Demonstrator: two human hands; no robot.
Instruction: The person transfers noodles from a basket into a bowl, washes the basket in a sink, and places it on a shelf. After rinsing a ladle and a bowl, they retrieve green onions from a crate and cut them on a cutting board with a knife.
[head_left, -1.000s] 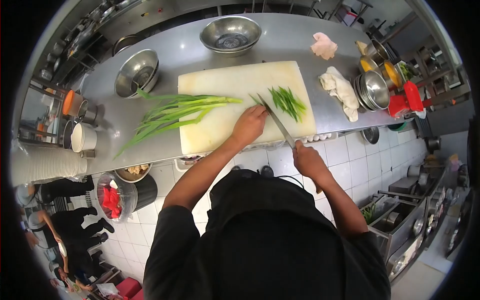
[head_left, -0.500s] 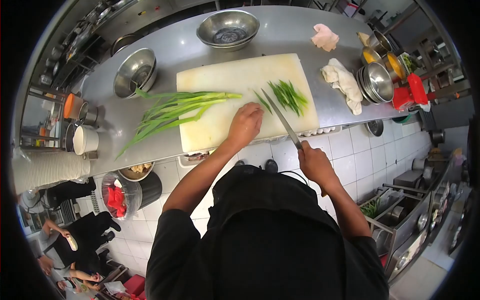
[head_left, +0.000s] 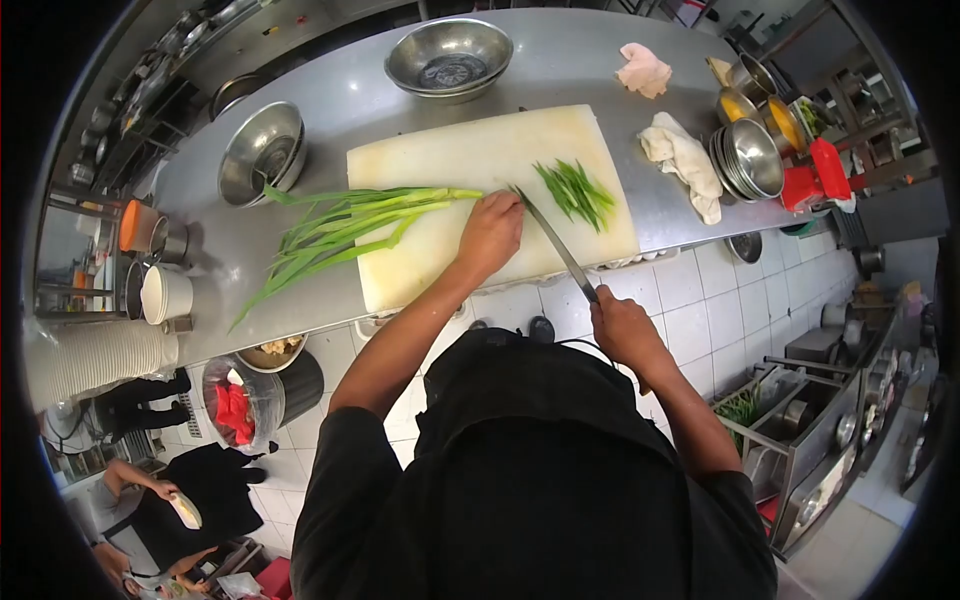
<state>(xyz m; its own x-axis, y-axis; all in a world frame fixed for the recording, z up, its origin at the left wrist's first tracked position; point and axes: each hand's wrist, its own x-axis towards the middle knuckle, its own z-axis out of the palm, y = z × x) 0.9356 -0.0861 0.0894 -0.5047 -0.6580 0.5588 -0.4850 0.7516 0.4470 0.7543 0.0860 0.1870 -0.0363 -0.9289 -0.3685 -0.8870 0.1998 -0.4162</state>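
Observation:
A white cutting board lies on the steel counter. Long green onions stretch across its left side, their leafy ends hanging past the board onto the metal. My left hand rests on the board with curled fingers closed at the root ends of the green onions; what lies under the fingertips is partly hidden. In my right hand is the handle of a long kitchen knife, its blade slanting up and left so the tip sits beside my left fingertips. Sliced green onion pieces lie in a pile right of the blade.
Steel bowls stand at the back and left. A white cloth, a pink cloth and stacked small bowls are on the right. A co-worker holding a pale object is at lower left.
My left hand has moved up slightly, toward the green onion ends. The knife has shifted left, its tip now beside my fingers. The co-worker at lower left has moved closer.

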